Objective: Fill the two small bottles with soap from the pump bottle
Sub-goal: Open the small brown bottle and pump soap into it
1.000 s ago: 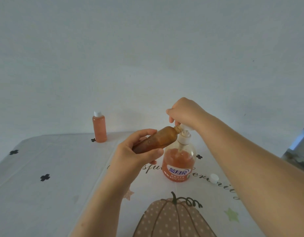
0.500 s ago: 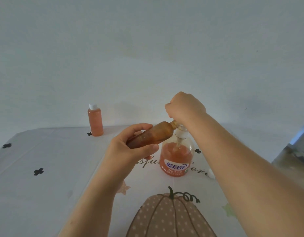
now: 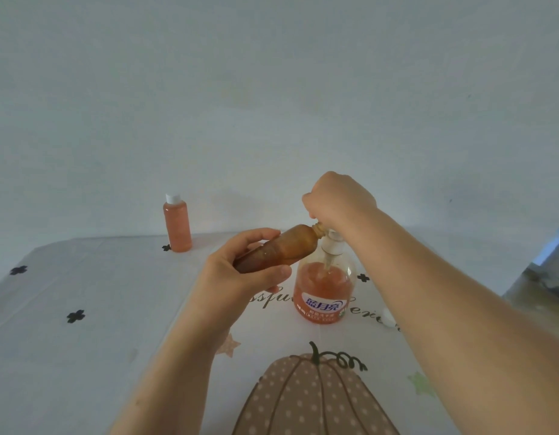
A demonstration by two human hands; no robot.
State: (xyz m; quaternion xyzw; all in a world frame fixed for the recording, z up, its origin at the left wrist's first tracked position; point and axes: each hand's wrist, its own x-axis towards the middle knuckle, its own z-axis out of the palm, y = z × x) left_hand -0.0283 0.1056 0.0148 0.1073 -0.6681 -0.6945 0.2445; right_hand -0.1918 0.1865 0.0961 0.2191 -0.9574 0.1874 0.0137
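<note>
A clear pump bottle [image 3: 323, 290] with orange soap and a white-blue label stands mid-table. My right hand [image 3: 338, 197] is curled over its white pump head [image 3: 333, 243], most of which it hides. My left hand [image 3: 240, 274] grips a small brown bottle [image 3: 281, 251], tilted nearly flat with its open neck right under the pump spout. A second small bottle [image 3: 177, 226], orange-filled with a white cap, stands upright at the far left near the wall.
A small white cap [image 3: 387, 318] lies on the cloth right of the pump bottle, partly behind my right forearm. The table carries a white cloth [image 3: 83, 356] with black flowers and a pumpkin print. A pale wall stands close behind.
The view has shifted a little, so everything sits slightly lower left in frame. Both hands keep their hold; the brown bottle stays at the spout.
</note>
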